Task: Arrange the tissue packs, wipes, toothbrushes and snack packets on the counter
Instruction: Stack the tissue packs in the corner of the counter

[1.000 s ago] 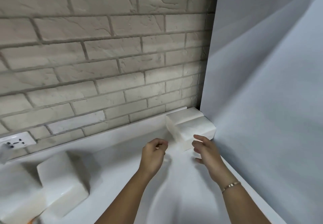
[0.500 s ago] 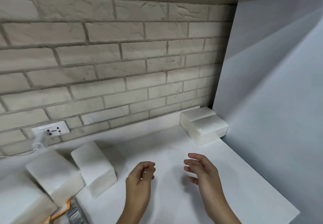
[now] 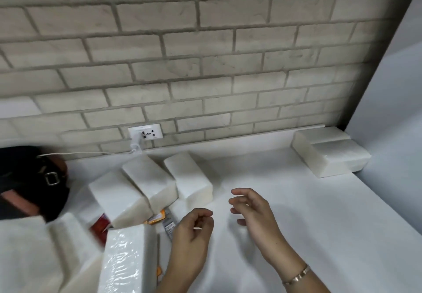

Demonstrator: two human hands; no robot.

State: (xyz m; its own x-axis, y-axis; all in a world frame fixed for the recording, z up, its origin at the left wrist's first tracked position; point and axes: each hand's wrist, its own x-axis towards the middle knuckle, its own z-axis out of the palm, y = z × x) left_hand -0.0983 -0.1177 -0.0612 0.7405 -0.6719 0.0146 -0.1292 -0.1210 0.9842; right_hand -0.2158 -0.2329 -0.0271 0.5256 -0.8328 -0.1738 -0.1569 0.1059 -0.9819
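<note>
Two white tissue packs [image 3: 331, 153] lie side by side in the back right corner of the white counter [image 3: 319, 212]. Several more white tissue packs [image 3: 148, 183] are heaped at the left, one of them [image 3: 125, 260] close to the camera. Orange and red snack packets [image 3: 157, 217] poke out from under that heap. My left hand [image 3: 194, 235] hovers over the counter beside the packets, fingers loosely curled, holding nothing. My right hand [image 3: 251, 210] hovers to its right, fingers relaxed and empty, with a bracelet on the wrist.
A brick wall runs along the back with a socket [image 3: 146, 131] and a white plug and cable. A black bag [image 3: 29, 178] sits at the far left. A grey panel [image 3: 392, 110] bounds the counter on the right.
Both hands have drawn back from the two packs in the corner. The view has swung left, bringing the heap of tissue packs, the snack packets and the black bag into sight.
</note>
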